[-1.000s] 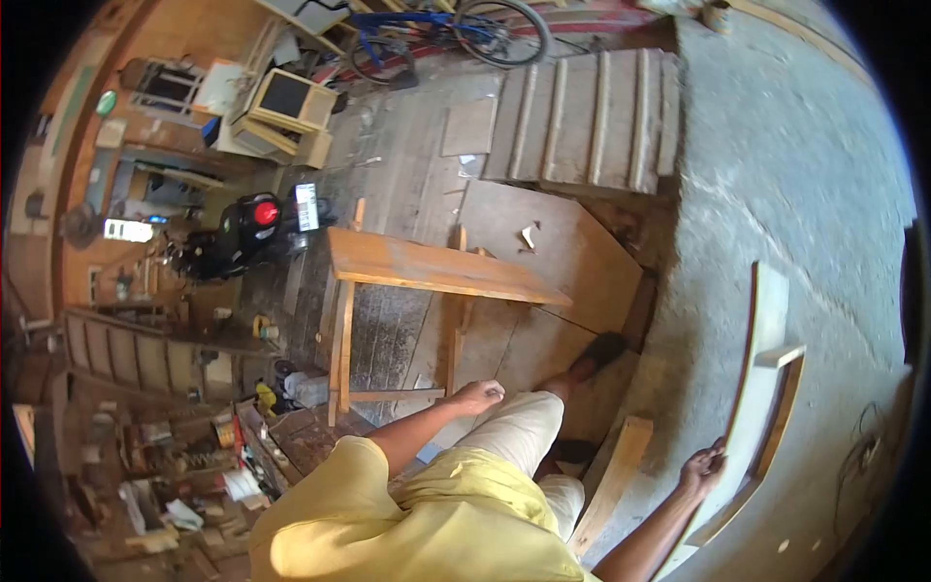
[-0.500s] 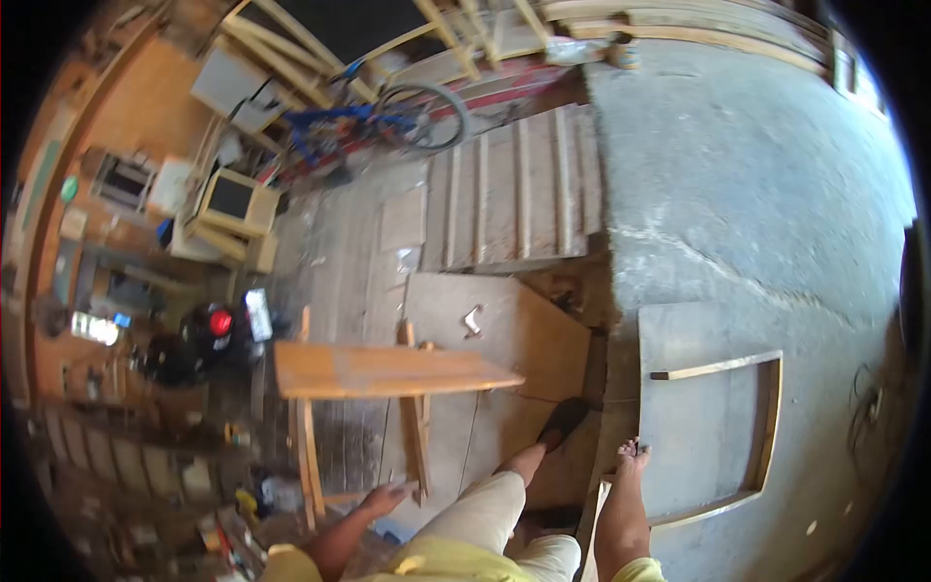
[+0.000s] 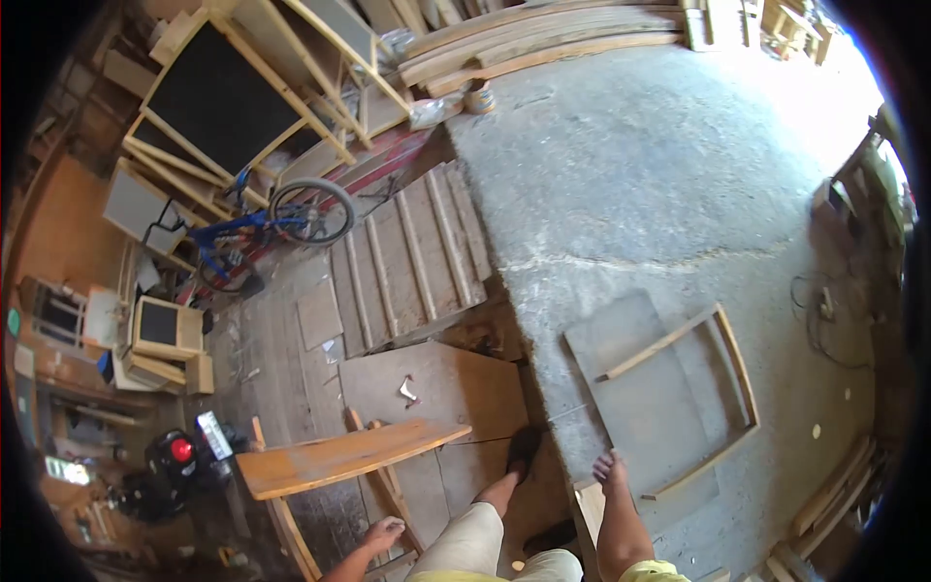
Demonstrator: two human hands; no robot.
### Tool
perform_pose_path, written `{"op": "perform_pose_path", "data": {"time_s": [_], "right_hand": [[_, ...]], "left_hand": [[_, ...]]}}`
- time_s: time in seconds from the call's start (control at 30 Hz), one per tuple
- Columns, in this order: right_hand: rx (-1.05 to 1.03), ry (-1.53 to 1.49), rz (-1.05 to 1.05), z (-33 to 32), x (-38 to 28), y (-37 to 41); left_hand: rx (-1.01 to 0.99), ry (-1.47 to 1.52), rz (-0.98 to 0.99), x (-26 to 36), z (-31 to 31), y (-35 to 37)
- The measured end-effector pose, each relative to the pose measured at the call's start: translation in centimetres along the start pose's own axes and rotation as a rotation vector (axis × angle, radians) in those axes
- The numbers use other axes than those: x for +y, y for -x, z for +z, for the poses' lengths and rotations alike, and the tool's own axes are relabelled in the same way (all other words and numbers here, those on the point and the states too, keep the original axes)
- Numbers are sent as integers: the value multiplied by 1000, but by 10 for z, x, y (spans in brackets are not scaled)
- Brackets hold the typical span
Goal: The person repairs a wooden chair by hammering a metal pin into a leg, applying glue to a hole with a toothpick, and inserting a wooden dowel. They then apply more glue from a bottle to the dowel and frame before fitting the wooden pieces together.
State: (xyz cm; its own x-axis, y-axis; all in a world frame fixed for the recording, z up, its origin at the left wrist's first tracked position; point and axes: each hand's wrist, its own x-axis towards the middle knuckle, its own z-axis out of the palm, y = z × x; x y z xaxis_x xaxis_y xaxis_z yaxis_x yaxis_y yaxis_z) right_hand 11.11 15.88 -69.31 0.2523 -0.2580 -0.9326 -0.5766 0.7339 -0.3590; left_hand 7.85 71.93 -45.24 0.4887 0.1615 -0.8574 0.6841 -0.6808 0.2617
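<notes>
Concrete floor (image 3: 621, 175) spreads across the upper right, a step up from the boards where the person stands. Flat on it, ahead of the right hand and a little to its right, lies a grey panel (image 3: 630, 359), the nearest large thing to that hand. Its long axis runs forward and slightly leftward, away from the body. To the left, over the lower floor, stands a trestle with an orange-brown plank top (image 3: 354, 456), its length running mostly crosswise, the right end a bit farther forward.

Over the panel lies a three-sided wooden frame (image 3: 742, 369). Its closed long side is beyond the panel's right edge; its two arms reach left across the panel, leaving the open side towards the right hand. The nearer arm's free end lies forward and right of that hand, well closer than it is to the left one.

The right hand (image 3: 609, 469) is at the panel's near left edge, fingers apart and slightly bent, with nothing seen in its hold; whether the fingertips touch the panel cannot be told. The left hand (image 3: 384, 533), loosely curled and partly open, is beside a trestle leg and shows nothing held; contact with the leg is unclear.
</notes>
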Motion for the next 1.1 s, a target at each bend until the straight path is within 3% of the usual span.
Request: {"op": "perform_pose_path", "data": {"time_s": [0.07, 0.1, 0.13, 0.2, 0.4, 0.5, 0.57, 0.73, 0.87, 0.97, 1.1], "right_hand": [[-65, 393, -63, -11, -5, 61], [-83, 498, -85, -26, 6, 74], [-21, 412, -91, -43, 14, 98], [-100, 713, -144, -74, 21, 143], [86, 427, -158, -194, 84, 241], [195, 473, -204, -253, 117, 290], [257, 260, -176, -291, 155, 310], [337, 88, -155, -358, 237, 357], [396, -55, -107, -384, 287, 376], [448, -200, -129, -388, 313, 396], [492, -275, -111, -391, 334, 410]], "left_hand": [[-28, 102, 195, 4, 4, -28], [-39, 156, 186, 29, 5, -24], [-63, 130, 215, 39, 6, -28], [-99, 222, 226, 67, 10, -25], [-230, -6, 402, 86, 17, -28], [-204, -108, 359, 94, 31, -10], [-169, -92, 351, 101, 45, 11], [-162, -228, 402, 122, 79, 25], [-215, -262, 397, 149, 115, 42], [-270, -476, 498, 170, 135, 52], [-340, -473, 597, 204, 174, 79]]}}
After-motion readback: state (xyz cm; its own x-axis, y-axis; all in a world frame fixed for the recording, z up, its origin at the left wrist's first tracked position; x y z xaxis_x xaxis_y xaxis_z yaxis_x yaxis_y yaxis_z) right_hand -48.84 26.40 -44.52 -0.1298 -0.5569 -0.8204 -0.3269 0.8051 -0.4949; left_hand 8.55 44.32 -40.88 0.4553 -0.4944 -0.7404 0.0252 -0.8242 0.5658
